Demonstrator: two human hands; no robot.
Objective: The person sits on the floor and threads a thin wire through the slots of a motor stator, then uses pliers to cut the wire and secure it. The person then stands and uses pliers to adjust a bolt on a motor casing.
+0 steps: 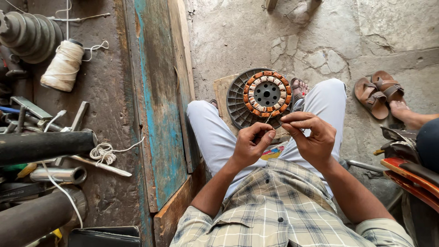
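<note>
Just below the wound stator, both hands, left and right, pinch a thin wire with fingertips closed.

A thin wire is pinched between both hands' fingers, at six o'clock of the copper-wound stator.

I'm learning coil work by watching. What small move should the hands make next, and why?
Probably draw the thin strand taut: both hands, left hand and right hand, pinch it just above the wound stator, where it looks slack.
</note>
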